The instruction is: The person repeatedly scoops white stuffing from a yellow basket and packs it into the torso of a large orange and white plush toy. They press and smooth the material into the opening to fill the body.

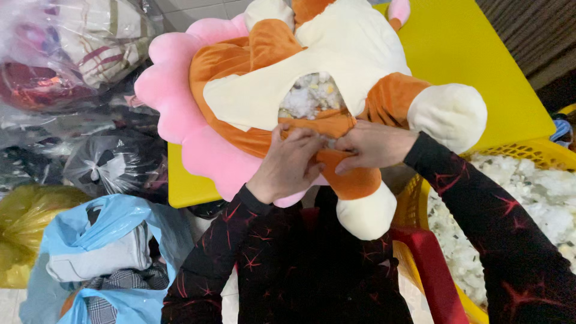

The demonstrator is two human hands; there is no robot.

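Observation:
A large plush toy (264, 66), orange and cream with a pink frilled mane, lies on its back across a yellow table (474, 60). Its belly seam gapes and white stuffing (309, 96) shows inside the hole. My left hand (288, 165) pinches the orange fabric at the lower edge of the opening. My right hand (375, 145) grips the same edge just to the right, its fingers meeting those of the left hand. Both my sleeves are black with red marks.
A yellow basket (540, 150) full of white stuffing stands at the right, beside a red chair (429, 264). At the left lie clear and black plastic bags (114, 159) of goods, a yellow bag (24, 222) and a light blue bag (114, 222) holding cloth.

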